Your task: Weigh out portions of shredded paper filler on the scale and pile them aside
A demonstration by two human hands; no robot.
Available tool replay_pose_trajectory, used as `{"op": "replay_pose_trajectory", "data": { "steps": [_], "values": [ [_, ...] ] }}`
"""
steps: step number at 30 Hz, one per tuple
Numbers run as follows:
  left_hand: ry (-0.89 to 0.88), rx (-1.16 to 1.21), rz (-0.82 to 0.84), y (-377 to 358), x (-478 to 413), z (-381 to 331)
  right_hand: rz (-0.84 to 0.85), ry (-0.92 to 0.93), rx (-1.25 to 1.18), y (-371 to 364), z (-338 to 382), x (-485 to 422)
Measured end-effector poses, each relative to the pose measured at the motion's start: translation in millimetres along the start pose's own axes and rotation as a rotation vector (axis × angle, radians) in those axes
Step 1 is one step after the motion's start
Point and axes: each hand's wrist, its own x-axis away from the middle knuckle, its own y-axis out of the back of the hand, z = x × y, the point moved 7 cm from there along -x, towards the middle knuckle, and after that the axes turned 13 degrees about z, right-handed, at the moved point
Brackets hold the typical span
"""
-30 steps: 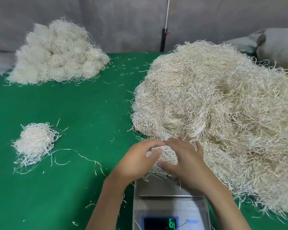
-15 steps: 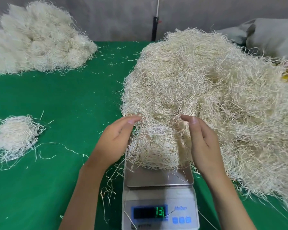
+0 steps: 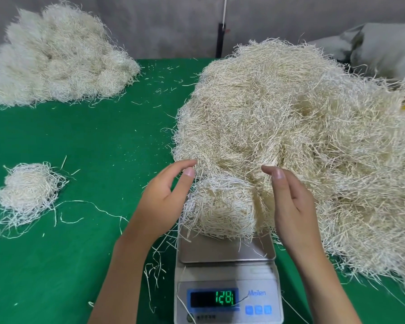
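I am watching both hands hovering on either side of the portion of shredded paper point(image 3: 220, 206) that is sitting on the steel platform of the scale point(image 3: 222, 252). The left hand point(image 3: 164, 199) is holding nothing, its fingers loosely bent and its palm facing the clump; I cannot tell whether it is touching the strands. The right hand point(image 3: 292, 206) is likewise gripping nothing, fingers relaxed and just beside the portion's right edge. The portion's far side is blending into the big loose heap point(image 3: 313, 127) that is spreading over the right of the green table point(image 3: 98, 141). The display point(image 3: 214, 299) is glowing with green digits that I am reading as roughly 128, with a stray strand lying over its right end. A small clump point(image 3: 28, 190) is lying well apart on the left, and a large pale pile point(image 3: 56, 59) is sitting at the far left corner.
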Motion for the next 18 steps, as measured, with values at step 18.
{"op": "replay_pose_trajectory", "data": {
  "steps": [18],
  "values": [
    [-0.012,-0.03,-0.043,3.5,2.9,-8.2,0.001,-0.021,-0.011,4.0,10.7,5.4]
  ]
}}
